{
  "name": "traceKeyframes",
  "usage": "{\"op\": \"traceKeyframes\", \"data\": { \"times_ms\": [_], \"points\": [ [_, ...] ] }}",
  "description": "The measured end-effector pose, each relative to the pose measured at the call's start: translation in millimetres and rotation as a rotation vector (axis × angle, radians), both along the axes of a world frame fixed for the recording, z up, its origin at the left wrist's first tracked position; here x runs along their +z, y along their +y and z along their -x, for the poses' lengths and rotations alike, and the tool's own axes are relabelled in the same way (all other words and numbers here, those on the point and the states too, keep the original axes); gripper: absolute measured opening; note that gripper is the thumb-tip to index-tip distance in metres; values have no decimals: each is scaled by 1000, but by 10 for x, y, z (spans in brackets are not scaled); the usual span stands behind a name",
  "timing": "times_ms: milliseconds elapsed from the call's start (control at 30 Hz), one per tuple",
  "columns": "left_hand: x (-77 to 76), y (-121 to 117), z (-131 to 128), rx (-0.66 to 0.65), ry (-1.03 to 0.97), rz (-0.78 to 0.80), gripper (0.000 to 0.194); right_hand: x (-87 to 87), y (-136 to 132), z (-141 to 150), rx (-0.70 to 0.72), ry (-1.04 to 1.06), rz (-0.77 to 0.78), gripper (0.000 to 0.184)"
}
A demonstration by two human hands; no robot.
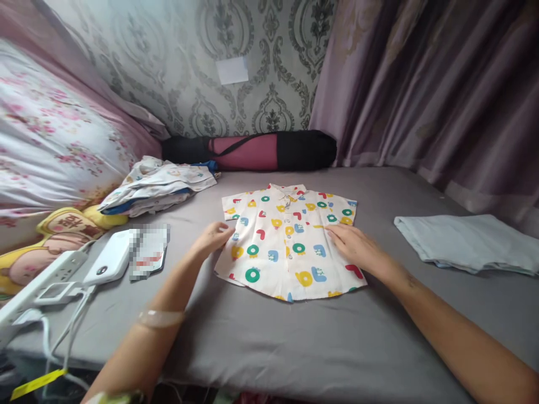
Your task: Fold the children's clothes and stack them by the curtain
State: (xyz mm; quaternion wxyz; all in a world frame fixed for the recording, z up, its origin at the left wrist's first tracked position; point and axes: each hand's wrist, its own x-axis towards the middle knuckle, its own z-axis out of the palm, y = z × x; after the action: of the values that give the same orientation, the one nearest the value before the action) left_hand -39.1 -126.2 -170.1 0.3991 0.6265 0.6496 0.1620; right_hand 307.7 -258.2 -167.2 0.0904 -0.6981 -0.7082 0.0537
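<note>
A child's short-sleeved shirt point(279, 255), white with red, yellow, green and blue prints, lies flat and front side up, its collar pointing away from me. At its left side edge, just under the sleeve, my left hand point(213, 238) rests with bent fingers touching the cloth. My right hand point(353, 245) lies over the opposite side of the shirt, its fingers stretched inward onto the fabric. Neither hand visibly pinches or lifts the shirt. A row of buttons runs down the front.
The shirt is on a grey sheet point(261, 342). To the left are stacked clothes point(168, 182), a yellow plush toy point(63, 224), a white power bank point(110, 261), a phone point(148, 252) and a power strip point(50, 280). Folded light-blue clothing point(463, 238) lies right; a long bag point(248, 151) lies behind.
</note>
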Motion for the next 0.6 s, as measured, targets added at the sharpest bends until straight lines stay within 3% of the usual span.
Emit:
{"op": "traceKeyframes", "data": {
  "times_ms": [133, 267, 400, 600],
  "points": [
    [-154, 152, -330, 60, 106, -207, 47, -243, 303, 166, 127, 7, -5, 56],
    [-302, 141, -398, -100, 289, -469, 38, -471, 375, 196, 115, -14, 42, 63],
    [-354, 64, -329, -241, 534, -481, 39, -556, 363, 180, 113, -45, 37, 64],
    [-396, 78, -275, -310, 693, -527, 38, -496, 313, 199, 153, -27, 28, 64]
  ]
}}
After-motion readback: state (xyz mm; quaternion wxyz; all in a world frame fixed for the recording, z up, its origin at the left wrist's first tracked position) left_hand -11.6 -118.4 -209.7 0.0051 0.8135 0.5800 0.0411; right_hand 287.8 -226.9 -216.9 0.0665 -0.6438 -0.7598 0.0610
